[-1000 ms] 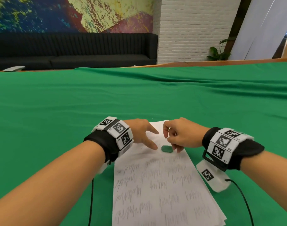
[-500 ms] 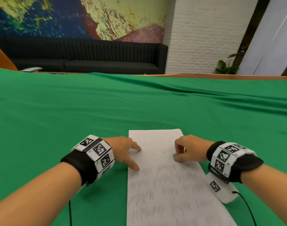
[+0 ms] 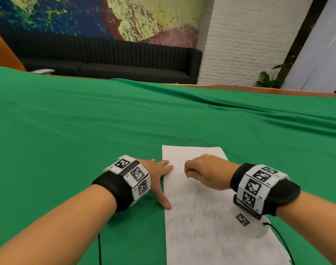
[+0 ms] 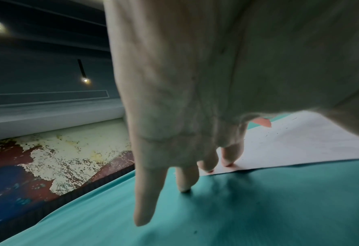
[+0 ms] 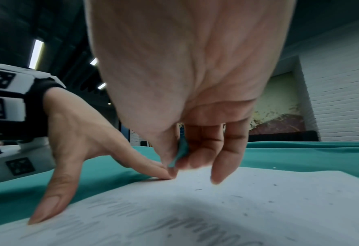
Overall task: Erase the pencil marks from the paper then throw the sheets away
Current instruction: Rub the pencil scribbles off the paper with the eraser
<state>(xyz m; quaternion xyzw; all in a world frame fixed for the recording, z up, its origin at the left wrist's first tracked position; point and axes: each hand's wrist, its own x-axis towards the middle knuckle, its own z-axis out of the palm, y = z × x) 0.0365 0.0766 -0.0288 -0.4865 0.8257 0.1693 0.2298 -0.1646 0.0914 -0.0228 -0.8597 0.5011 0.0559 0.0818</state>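
Note:
A white sheet of paper with rows of grey pencil scribbles lies on the green cloth; its top part is blank, with eraser crumbs. My left hand lies flat at the sheet's left edge, fingers and thumb spread, pressing the paper down. My right hand hovers low over the blank upper part with curled fingers. In the right wrist view its thumb and fingers pinch a small teal eraser just above the paper. The left hand shows there too, thumb on the sheet's edge.
The green cloth covers a wide table on all sides of the sheet. A black sofa and white brick wall stand beyond the far edge. A black cable trails from my right wrist over the paper's corner.
The eraser lay on the paper a second ago; my right hand has since picked it up and now holds it over the top part. My left hand stays on the sheet's left edge.

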